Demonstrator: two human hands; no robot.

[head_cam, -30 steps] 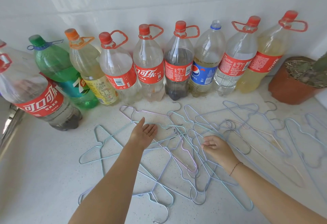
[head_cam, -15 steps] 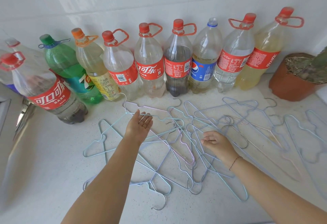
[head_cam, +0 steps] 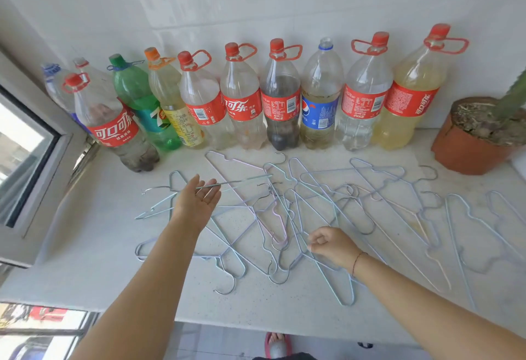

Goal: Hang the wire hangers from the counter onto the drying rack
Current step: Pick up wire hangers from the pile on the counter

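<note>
Several pale blue and lilac wire hangers (head_cam: 313, 189) lie tangled on the white counter (head_cam: 99, 260). My left hand (head_cam: 197, 203) is palm up over the left part of the pile, fingers nearly straight. The thin bar of one light blue hanger (head_cam: 242, 181) lies across its fingertips, raised off the counter, with its hook out to the left. My right hand (head_cam: 331, 245) sits at the front of the pile with its fingers curled, pinching the wire of another hanger (head_cam: 327, 274). No drying rack is in view.
A row of large plastic soda bottles (head_cam: 281, 109) lines the tiled wall behind the hangers. A terracotta plant pot (head_cam: 466, 146) stands at the back right. A window frame (head_cam: 34, 143) borders the counter on the left. The counter's front edge runs below my forearms.
My left hand has turned palm up and raised one hanger's bar off the pile. My right hand's fingers have closed on a wire at the pile's front. The view has pulled back.
</note>
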